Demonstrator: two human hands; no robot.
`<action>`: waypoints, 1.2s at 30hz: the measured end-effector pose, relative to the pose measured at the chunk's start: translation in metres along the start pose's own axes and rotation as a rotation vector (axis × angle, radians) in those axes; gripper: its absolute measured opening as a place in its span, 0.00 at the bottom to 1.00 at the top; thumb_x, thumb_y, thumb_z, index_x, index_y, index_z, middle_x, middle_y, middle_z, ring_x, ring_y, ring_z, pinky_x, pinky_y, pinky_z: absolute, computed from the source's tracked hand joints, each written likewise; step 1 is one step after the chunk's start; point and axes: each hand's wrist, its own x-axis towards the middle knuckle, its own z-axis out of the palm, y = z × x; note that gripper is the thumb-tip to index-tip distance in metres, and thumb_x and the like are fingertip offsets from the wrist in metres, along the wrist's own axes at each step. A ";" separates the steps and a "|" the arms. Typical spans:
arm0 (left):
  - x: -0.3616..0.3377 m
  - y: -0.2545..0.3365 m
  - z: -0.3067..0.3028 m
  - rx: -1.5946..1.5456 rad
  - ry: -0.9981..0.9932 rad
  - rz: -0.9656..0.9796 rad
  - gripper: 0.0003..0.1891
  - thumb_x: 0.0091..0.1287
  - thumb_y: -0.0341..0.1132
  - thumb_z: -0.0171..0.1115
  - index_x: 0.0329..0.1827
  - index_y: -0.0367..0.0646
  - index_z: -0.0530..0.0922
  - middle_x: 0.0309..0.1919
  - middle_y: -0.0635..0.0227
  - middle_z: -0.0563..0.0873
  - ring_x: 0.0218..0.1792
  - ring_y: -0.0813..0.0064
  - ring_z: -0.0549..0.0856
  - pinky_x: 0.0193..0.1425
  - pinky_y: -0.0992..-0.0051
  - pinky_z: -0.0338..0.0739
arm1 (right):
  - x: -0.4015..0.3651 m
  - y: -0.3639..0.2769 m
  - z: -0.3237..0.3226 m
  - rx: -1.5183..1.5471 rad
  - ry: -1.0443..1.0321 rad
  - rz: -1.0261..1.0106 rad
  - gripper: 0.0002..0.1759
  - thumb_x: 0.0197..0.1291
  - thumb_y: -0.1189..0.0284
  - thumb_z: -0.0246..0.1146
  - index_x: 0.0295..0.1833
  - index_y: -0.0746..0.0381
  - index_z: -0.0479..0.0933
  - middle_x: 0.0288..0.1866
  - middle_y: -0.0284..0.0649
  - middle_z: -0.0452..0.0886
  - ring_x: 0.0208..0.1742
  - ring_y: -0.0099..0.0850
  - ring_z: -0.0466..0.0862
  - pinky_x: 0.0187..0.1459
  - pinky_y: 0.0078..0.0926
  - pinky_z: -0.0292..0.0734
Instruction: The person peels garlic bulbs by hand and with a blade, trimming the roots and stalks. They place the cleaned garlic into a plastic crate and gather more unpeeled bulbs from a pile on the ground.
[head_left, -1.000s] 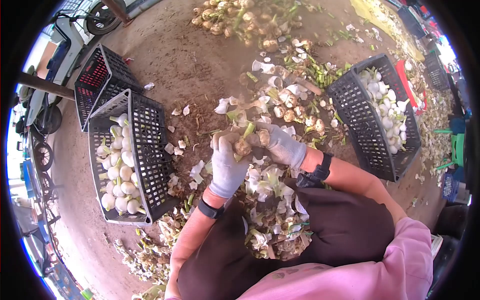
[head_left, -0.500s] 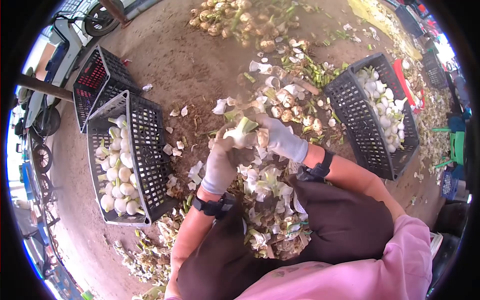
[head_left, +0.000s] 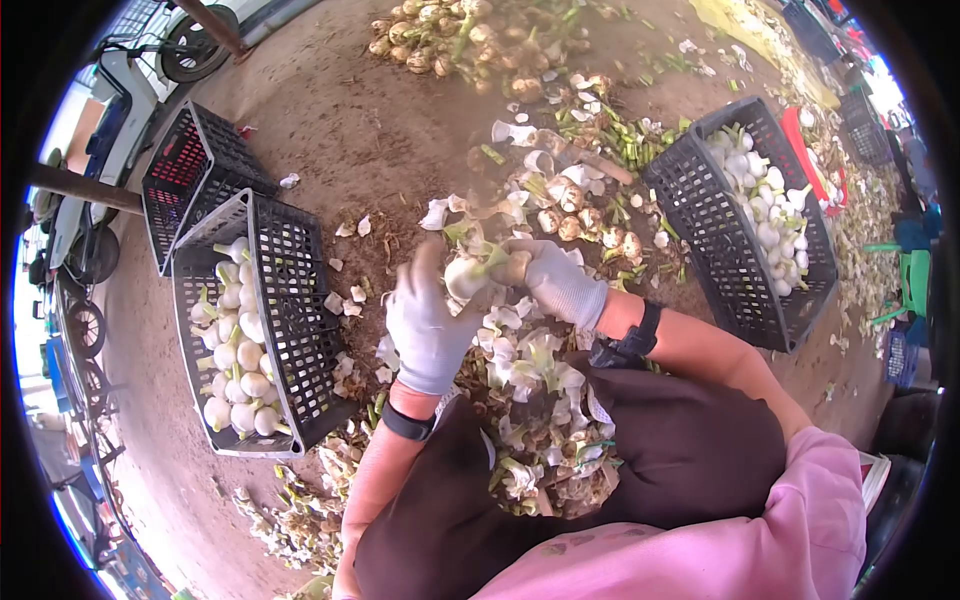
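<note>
A white garlic bulb (head_left: 465, 278) with a short green stem is between my gloved hands, above the floor litter. My right hand (head_left: 562, 283) is closed on its stem end, fingers bent round it. Just left of the bulb, my left hand (head_left: 428, 325) has its fingers raised and apart, with the fingertips slightly blurred. Whether it still touches the bulb is hard to see. Loose papery skins (head_left: 535, 365) lie below the hands, between my knees.
A black crate (head_left: 300, 330) of trimmed bulbs stands at left, with another crate (head_left: 185, 165) behind it. A third crate (head_left: 710, 255) of bulbs tilts at right. Unpeeled bulbs (head_left: 430, 30) are piled ahead; several more (head_left: 590, 220) lie closer, beside cut green stems (head_left: 640, 145).
My left hand has opened from around the bulb, its fingers lifting and shifting left. The bulb has turned in my right hand, its stem now pointing toward the right.
</note>
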 end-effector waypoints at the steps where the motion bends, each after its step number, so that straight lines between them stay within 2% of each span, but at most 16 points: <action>1: 0.001 -0.001 -0.001 0.087 -0.060 0.043 0.26 0.50 0.24 0.66 0.56 0.45 0.75 0.39 0.62 0.84 0.30 0.63 0.85 0.36 0.68 0.80 | -0.002 -0.003 0.002 -0.206 0.042 -0.042 0.09 0.67 0.72 0.59 0.45 0.67 0.80 0.32 0.35 0.82 0.30 0.19 0.78 0.32 0.20 0.75; 5: -0.008 -0.003 0.009 0.091 -0.275 -0.008 0.16 0.51 0.21 0.62 0.43 0.45 0.77 0.33 0.58 0.85 0.28 0.57 0.86 0.33 0.66 0.81 | 0.019 0.017 -0.006 -0.815 0.125 -0.890 0.10 0.56 0.78 0.61 0.44 0.64 0.79 0.36 0.41 0.82 0.31 0.39 0.83 0.36 0.33 0.80; 6: -0.007 -0.006 0.008 0.014 -0.305 0.026 0.15 0.52 0.20 0.61 0.42 0.44 0.78 0.33 0.57 0.85 0.29 0.57 0.86 0.34 0.67 0.81 | 0.013 0.011 -0.006 -0.967 0.148 -0.824 0.14 0.51 0.79 0.60 0.46 0.62 0.80 0.40 0.44 0.81 0.34 0.48 0.83 0.38 0.38 0.80; 10: -0.003 0.002 0.001 -0.383 -0.409 0.166 0.11 0.54 0.16 0.58 0.38 0.40 0.77 0.36 0.58 0.85 0.31 0.60 0.87 0.36 0.70 0.81 | 0.047 0.002 -0.023 -1.154 0.212 -0.757 0.15 0.51 0.79 0.60 0.47 0.60 0.81 0.37 0.45 0.82 0.35 0.48 0.84 0.39 0.41 0.81; 13: -0.006 0.001 0.005 -0.834 -0.355 0.106 0.10 0.58 0.15 0.57 0.38 0.39 0.77 0.40 0.63 0.86 0.35 0.72 0.85 0.41 0.74 0.80 | 0.062 0.020 -0.042 -1.050 -0.094 -0.666 0.13 0.51 0.78 0.60 0.44 0.61 0.81 0.33 0.45 0.83 0.34 0.45 0.85 0.38 0.37 0.82; 15: -0.004 -0.008 -0.001 -1.105 -0.239 -0.110 0.12 0.60 0.14 0.58 0.41 0.41 0.78 0.42 0.65 0.85 0.38 0.78 0.82 0.45 0.78 0.79 | 0.044 0.052 -0.042 -1.087 -0.323 -0.072 0.11 0.53 0.76 0.60 0.43 0.59 0.82 0.29 0.46 0.83 0.35 0.41 0.86 0.37 0.38 0.81; 17: -0.012 -0.023 -0.003 -1.508 -0.083 -0.438 0.13 0.61 0.14 0.57 0.44 0.41 0.77 0.45 0.67 0.84 0.41 0.79 0.82 0.50 0.79 0.79 | 0.003 0.074 -0.034 -1.221 -0.694 -0.079 0.31 0.55 0.77 0.59 0.68 0.60 0.70 0.45 0.52 0.84 0.48 0.44 0.85 0.55 0.42 0.77; 18: -0.010 -0.017 -0.005 -1.538 -0.016 -0.548 0.12 0.62 0.14 0.57 0.44 0.40 0.77 0.44 0.67 0.84 0.42 0.79 0.83 0.51 0.78 0.79 | -0.008 0.079 -0.033 -1.117 -0.865 0.149 0.44 0.53 0.77 0.61 0.78 0.61 0.54 0.60 0.55 0.78 0.58 0.47 0.81 0.65 0.42 0.70; 21: -0.010 -0.013 0.000 -1.534 -0.015 -0.688 0.10 0.64 0.16 0.58 0.44 0.39 0.77 0.41 0.68 0.84 0.44 0.78 0.84 0.52 0.76 0.81 | -0.023 0.062 -0.035 -1.025 -0.546 -0.216 0.51 0.53 0.76 0.66 0.80 0.58 0.46 0.69 0.55 0.69 0.64 0.44 0.76 0.67 0.40 0.67; 24: -0.009 -0.011 0.013 -1.449 -0.140 -0.593 0.10 0.64 0.16 0.58 0.45 0.38 0.76 0.41 0.67 0.84 0.45 0.77 0.84 0.51 0.76 0.81 | -0.020 0.002 -0.029 0.025 -0.418 -0.203 0.59 0.56 0.65 0.74 0.81 0.60 0.39 0.70 0.46 0.66 0.64 0.30 0.72 0.64 0.29 0.71; 26: -0.006 -0.003 0.020 -1.308 -0.227 -0.544 0.11 0.64 0.16 0.58 0.48 0.36 0.76 0.41 0.65 0.84 0.44 0.78 0.84 0.49 0.76 0.82 | -0.018 -0.008 -0.024 0.113 -0.304 -0.275 0.54 0.58 0.63 0.74 0.81 0.59 0.46 0.67 0.39 0.68 0.61 0.23 0.72 0.62 0.25 0.72; 27: -0.004 0.003 0.025 -1.187 -0.241 -0.463 0.15 0.64 0.17 0.59 0.53 0.37 0.74 0.44 0.65 0.82 0.42 0.78 0.84 0.47 0.75 0.83 | -0.018 -0.008 -0.032 0.284 -0.337 -0.238 0.46 0.58 0.67 0.73 0.77 0.58 0.57 0.63 0.38 0.72 0.58 0.27 0.76 0.60 0.27 0.74; 28: -0.003 0.008 0.028 -1.204 -0.187 -0.473 0.17 0.64 0.18 0.60 0.56 0.38 0.72 0.46 0.65 0.81 0.41 0.78 0.84 0.46 0.75 0.82 | -0.018 -0.011 -0.044 -0.017 -0.242 -0.357 0.43 0.56 0.68 0.73 0.75 0.59 0.61 0.62 0.39 0.74 0.56 0.31 0.78 0.59 0.29 0.76; 32: 0.003 0.004 0.028 -1.052 -0.034 -0.566 0.18 0.67 0.24 0.57 0.60 0.38 0.70 0.44 0.65 0.81 0.37 0.76 0.84 0.42 0.77 0.81 | -0.058 -0.065 -0.119 1.057 -0.303 -0.370 0.46 0.48 0.70 0.75 0.72 0.60 0.61 0.67 0.53 0.71 0.54 0.41 0.81 0.58 0.36 0.83; 35: -0.004 -0.002 0.041 -1.018 -0.125 -0.671 0.16 0.67 0.25 0.58 0.57 0.39 0.71 0.41 0.67 0.81 0.35 0.76 0.85 0.39 0.78 0.80 | -0.085 -0.076 -0.159 0.646 -0.246 -0.639 0.53 0.50 0.69 0.73 0.78 0.58 0.50 0.73 0.56 0.64 0.61 0.45 0.78 0.62 0.35 0.79; 36: -0.004 -0.001 0.045 -1.006 -0.183 -0.692 0.16 0.67 0.25 0.58 0.57 0.39 0.72 0.41 0.67 0.81 0.35 0.76 0.85 0.38 0.78 0.80 | -0.078 -0.069 -0.167 0.283 -0.050 -0.410 0.51 0.51 0.68 0.72 0.78 0.56 0.51 0.73 0.57 0.63 0.62 0.47 0.78 0.62 0.35 0.78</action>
